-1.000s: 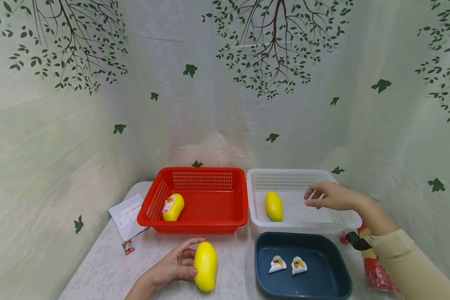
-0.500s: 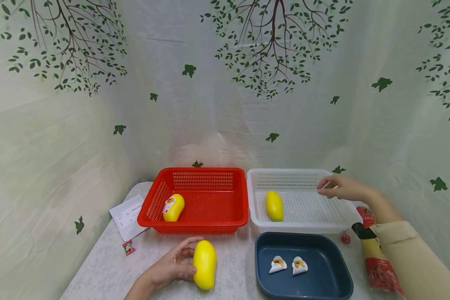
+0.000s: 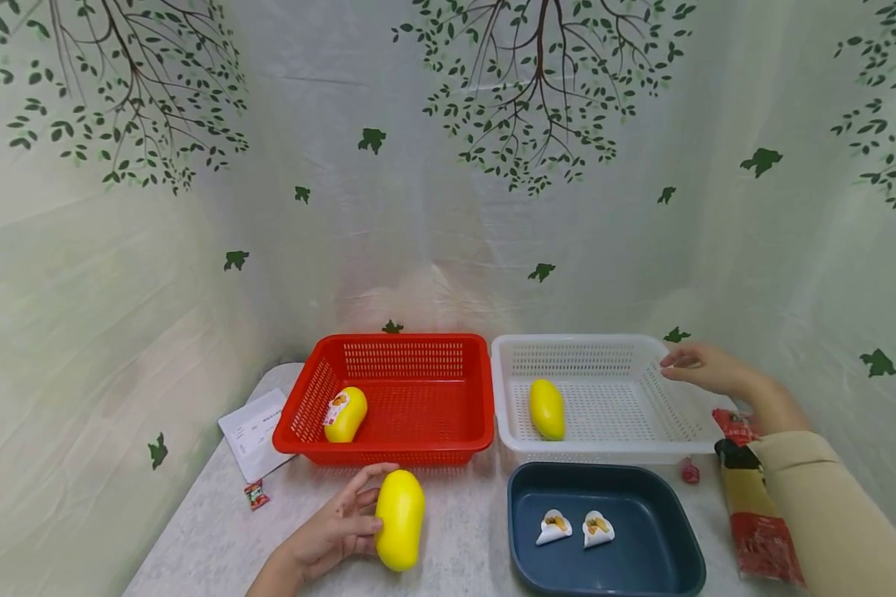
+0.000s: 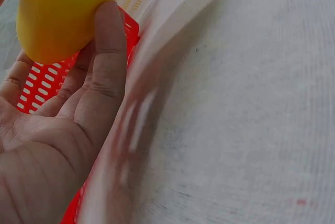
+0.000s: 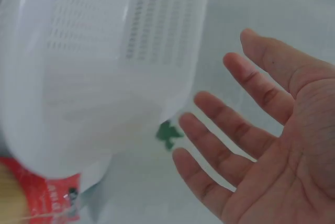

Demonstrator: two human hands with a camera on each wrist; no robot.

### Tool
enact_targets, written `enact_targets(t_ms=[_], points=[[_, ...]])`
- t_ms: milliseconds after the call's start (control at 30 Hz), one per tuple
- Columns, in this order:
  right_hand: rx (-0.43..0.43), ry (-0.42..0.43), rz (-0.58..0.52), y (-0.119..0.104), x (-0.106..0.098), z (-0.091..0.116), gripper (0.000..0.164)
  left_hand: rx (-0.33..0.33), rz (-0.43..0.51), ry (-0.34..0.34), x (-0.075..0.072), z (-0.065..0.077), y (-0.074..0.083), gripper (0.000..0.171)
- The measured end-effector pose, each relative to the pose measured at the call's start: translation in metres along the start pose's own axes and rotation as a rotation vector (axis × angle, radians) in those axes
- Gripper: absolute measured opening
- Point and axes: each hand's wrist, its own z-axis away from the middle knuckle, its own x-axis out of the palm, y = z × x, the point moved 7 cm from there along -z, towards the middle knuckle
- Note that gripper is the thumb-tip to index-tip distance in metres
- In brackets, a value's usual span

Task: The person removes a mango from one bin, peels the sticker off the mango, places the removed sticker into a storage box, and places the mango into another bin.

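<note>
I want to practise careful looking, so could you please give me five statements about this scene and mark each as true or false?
1. The left hand holds a yellow mango-like object. True.
2. Two small white pieces lie in the dark blue tray. True.
3. The right hand holds the dark blue tray. False: it holds nothing.
4. The red basket holds three yellow objects. False: it holds one labelled yellow object.
5. Another yellow object lies in the white basket. True.

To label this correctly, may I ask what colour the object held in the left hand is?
Bright yellow; the held object shows best in the head view.
</note>
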Motion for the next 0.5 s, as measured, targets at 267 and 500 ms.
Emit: enact_targets(t_ms=[267,500], points=[[0.076,0.007,0.013,0.041,0.005,0.003,0.053,0.015,-0.152,0.031,0.01,-0.006,0.02,0.072],[0.162,-0.06,-0.114,0.069,0.016,0.008,0.072,0.102,-0.301,-0.038,0.028,-0.009,0.065,0.072]])
